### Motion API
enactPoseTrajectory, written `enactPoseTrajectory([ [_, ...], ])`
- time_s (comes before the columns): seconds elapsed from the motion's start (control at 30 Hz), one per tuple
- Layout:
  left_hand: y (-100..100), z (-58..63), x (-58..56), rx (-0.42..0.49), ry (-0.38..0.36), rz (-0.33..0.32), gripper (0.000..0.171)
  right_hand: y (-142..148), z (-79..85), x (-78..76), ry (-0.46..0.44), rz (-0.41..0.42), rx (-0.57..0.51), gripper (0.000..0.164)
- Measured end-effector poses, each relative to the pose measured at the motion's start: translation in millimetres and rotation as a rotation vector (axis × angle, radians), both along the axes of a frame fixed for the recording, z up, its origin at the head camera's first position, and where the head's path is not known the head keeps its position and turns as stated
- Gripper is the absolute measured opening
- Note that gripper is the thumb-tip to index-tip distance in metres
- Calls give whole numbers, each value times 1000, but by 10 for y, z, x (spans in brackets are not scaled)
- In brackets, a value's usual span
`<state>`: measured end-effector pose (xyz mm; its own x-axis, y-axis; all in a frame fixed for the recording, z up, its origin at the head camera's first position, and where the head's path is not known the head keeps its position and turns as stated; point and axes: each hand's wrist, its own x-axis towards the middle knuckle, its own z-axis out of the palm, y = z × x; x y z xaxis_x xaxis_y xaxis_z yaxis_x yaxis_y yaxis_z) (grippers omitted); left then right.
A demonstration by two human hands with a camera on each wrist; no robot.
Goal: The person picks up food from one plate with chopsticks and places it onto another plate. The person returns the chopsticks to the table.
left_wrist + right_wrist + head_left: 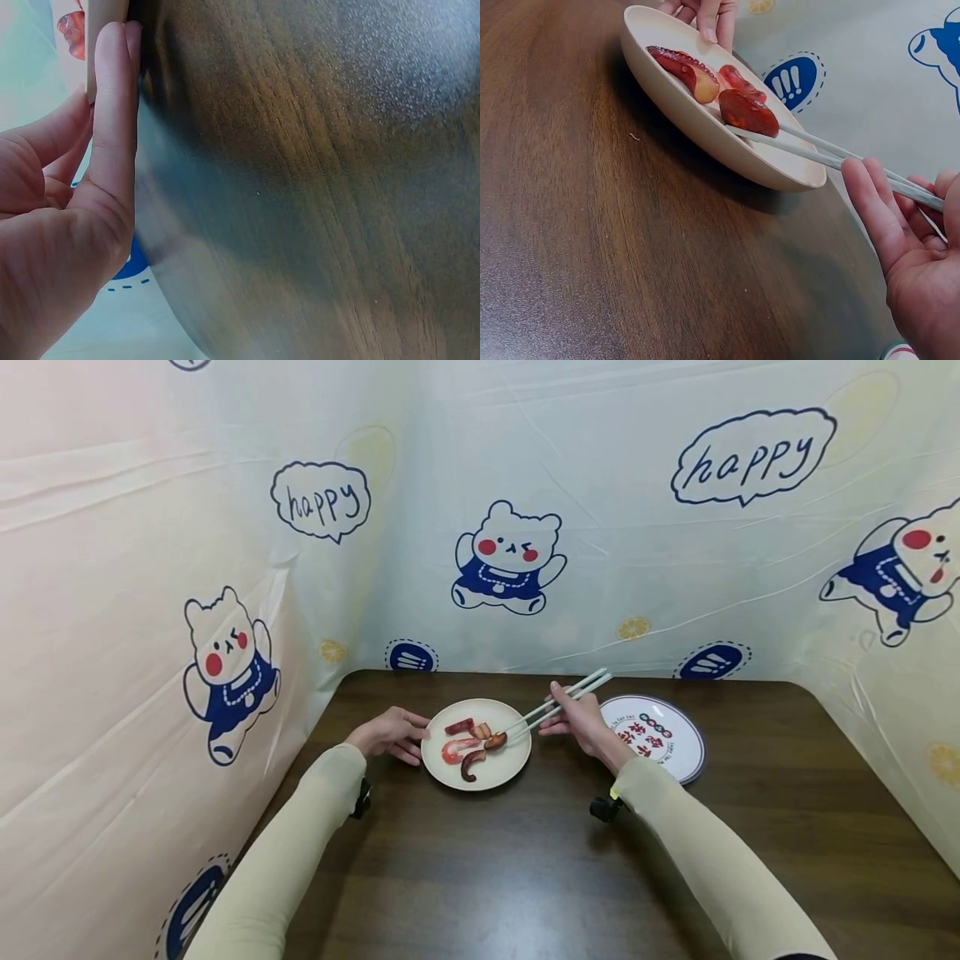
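Observation:
A cream plate (513, 767) holds several food pieces, among them a shrimp (456, 752), a dark curled tentacle (470, 766), a red strip (459, 726) and a tan chunk (481, 731). My left hand (390, 733) pinches its left rim, thumb above and fingers against the underside. In my right hand (581, 718) is a pair of pale chopsticks (810, 154). Their tips meet a glossy brown-red food piece (748, 114) at the right of the pile; whether it is lifted off the plate I cannot tell.
A white plate (686, 747) with a blue rim and red characters lies to the right, partly behind my right forearm. The dark wooden table (480, 868) ends at a printed cloth (600, 577) at the back and sides.

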<state>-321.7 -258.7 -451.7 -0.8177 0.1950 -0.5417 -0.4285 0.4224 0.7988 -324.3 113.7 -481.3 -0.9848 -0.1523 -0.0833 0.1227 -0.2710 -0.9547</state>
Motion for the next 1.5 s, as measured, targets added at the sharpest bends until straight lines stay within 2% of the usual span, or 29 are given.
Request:
enactPoseTrajectory([
  [0.17, -7, 0, -7, 1, 0, 0, 49, 13, 30, 6, 7, -8, -5, 45],
  [0.4, -12, -2, -12, 4, -3, -5, 49, 72, 32, 16, 22, -4, -17, 41],
  [0.77, 4, -5, -19, -2, -4, -12, 49, 179, 58, 60, 6, -23, -30, 47],
  [1.1, -12, 13, -6, -6, 9, -13, 49, 238, 25, 74, -19, -22, -64, 37],
  [1.5, 8, 39, 8, -13, 2, -13, 49, 242, -9, 87, -20, -19, -46, 48],
])
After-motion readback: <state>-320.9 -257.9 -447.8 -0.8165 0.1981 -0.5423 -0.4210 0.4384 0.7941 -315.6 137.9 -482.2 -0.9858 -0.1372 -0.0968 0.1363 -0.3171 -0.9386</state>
